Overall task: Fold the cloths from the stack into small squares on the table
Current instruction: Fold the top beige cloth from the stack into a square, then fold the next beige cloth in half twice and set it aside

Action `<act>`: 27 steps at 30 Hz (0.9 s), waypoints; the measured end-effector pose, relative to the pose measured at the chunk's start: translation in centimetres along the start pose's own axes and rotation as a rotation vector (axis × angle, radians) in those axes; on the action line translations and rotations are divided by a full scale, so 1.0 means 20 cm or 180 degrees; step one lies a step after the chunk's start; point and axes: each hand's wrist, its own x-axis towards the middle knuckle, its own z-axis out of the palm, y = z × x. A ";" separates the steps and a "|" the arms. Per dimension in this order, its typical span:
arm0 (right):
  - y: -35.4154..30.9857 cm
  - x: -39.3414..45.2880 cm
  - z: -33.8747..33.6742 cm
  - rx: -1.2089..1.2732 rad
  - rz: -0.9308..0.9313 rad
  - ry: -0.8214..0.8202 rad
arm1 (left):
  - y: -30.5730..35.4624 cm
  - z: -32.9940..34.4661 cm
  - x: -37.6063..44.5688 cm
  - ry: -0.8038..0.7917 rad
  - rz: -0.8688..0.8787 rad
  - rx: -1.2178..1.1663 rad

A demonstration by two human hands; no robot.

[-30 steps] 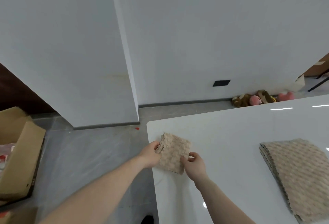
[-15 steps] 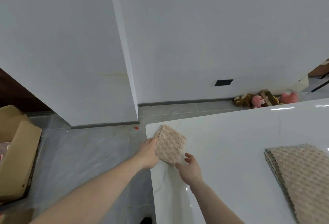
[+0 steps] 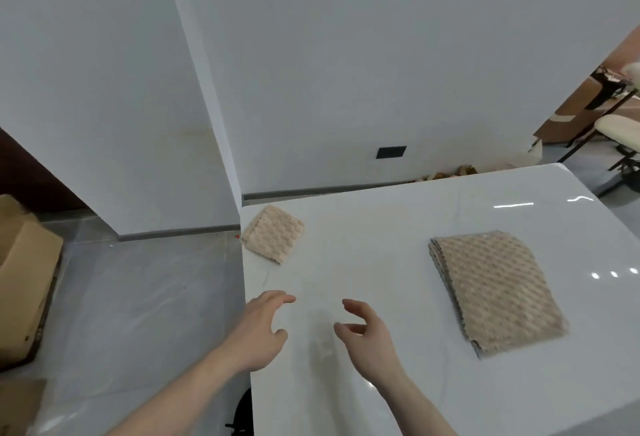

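Note:
A beige waffle-textured cloth folded into a small square [image 3: 273,233] lies by itself at the far left corner of the white table [image 3: 374,235]. A stack of the same beige cloths [image 3: 495,288], laid flat, sits on the right part of the table. My left hand [image 3: 258,331] hovers over the table's left edge, fingers apart and holding nothing. My right hand [image 3: 367,335] is beside it over the table, also spread and empty. Both hands are well short of the folded square and left of the stack.
The table's left edge drops to a grey tiled floor [image 3: 138,297]. Cardboard boxes [image 3: 24,273] stand on the floor at the far left. A white wall corner [image 3: 221,124] rises just behind the table. Chairs [image 3: 620,131] stand at the far right.
Both hands have let go of the folded square and pulled back toward me. The square now rests at the table's far left corner. The view has swung right, showing more of the stack.

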 end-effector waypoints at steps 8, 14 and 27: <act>0.19 -0.44 -0.39 -0.0225 -0.0386 -0.0175 | 0.40 0.37 -0.47 0.0311 0.0041 -0.0275; 0.20 -0.57 -0.50 -0.0153 -0.0469 -0.0149 | 0.47 0.38 -0.61 0.0383 0.0083 -0.0250; 0.30 -0.67 -0.84 -0.0211 -0.0506 0.0097 | 0.71 0.60 -0.58 0.0212 0.0288 -0.0231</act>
